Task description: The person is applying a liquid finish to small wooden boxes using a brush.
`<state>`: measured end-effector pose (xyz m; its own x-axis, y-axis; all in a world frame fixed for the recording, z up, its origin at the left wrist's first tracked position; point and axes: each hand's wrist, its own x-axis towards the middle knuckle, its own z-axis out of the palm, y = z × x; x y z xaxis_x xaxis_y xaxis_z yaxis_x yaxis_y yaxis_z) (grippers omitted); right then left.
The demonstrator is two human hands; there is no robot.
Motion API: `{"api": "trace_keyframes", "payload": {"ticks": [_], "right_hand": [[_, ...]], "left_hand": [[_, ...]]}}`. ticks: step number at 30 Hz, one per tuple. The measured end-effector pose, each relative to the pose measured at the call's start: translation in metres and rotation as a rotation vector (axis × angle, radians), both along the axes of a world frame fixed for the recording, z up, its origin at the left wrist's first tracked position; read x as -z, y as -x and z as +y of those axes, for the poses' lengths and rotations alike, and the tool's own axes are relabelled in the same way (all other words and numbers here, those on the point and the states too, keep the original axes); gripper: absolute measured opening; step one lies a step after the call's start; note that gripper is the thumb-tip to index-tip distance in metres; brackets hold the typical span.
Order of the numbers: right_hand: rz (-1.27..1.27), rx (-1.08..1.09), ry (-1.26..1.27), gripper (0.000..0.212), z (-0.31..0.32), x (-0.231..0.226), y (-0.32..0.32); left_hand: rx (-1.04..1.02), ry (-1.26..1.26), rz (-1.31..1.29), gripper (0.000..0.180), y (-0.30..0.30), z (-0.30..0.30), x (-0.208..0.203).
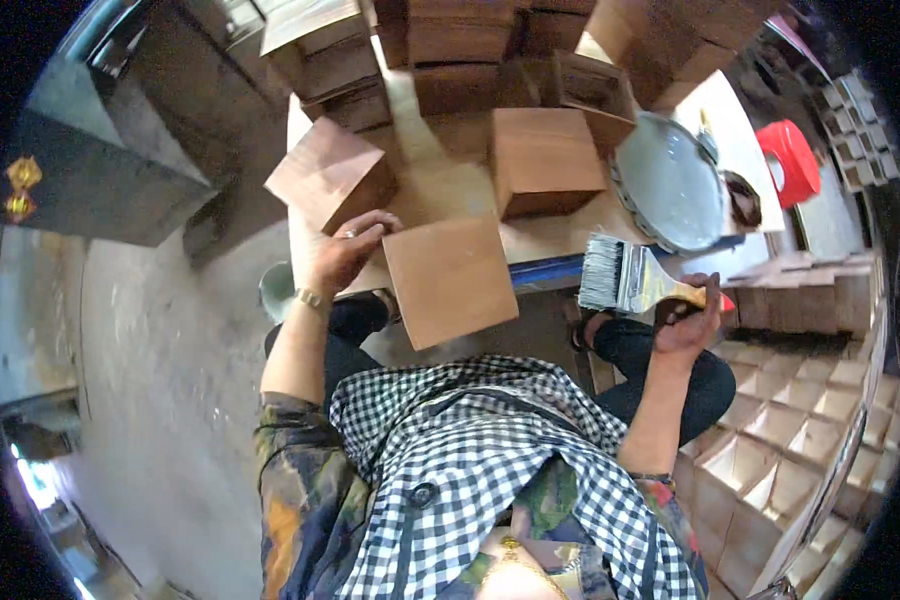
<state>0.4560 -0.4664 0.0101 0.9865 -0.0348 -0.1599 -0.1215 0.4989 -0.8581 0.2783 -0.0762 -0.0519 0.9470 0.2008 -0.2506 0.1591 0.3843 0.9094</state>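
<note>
My left hand (345, 250) grips the left side of a plain wooden box (450, 278) and holds it tilted over the near edge of the low work table (440, 190). A ring and a wristband show on that hand. My right hand (692, 318) is closed around the handle of a wide flat paintbrush (625, 275), whose pale wet bristles point left toward the box. A round basin of grey-white liquid (670, 185) sits on the table just above the brush.
More wooden boxes (542, 160) stand on the table and are stacked behind it. Rows of open wooden boxes (785, 430) lie on the floor at my right. A red stool (792, 160) stands at far right. A small bucket (276, 288) sits beside my left wrist.
</note>
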Motion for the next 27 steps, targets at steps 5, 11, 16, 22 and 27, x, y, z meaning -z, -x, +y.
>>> {"api": "trace_keyframes", "payload": {"ticks": [5, 11, 16, 22, 27], "right_hand": [[-0.022, -0.046, 0.123, 0.024, 0.033, -0.024, 0.001], [-0.055, -0.117, 0.165, 0.023, 0.050, -0.035, 0.010], [0.057, 0.000, 0.042, 0.020, 0.052, -0.026, 0.016], [0.106, -0.010, 0.160, 0.036, 0.054, -0.025, 0.020], [0.136, -0.168, -0.156, 0.046, 0.037, -0.035, 0.027]], "left_hand": [[0.021, -0.151, -0.045, 0.020, 0.002, -0.016, -0.003], [0.005, -0.233, -0.032, 0.019, 0.034, -0.041, 0.005], [0.114, -0.890, -0.147, 0.044, 0.068, -0.059, -0.032], [0.736, -1.137, -0.188, 0.032, 0.060, -0.064, -0.079], [0.814, -1.043, -0.286, 0.024, 0.049, -0.064, -0.073]]}}
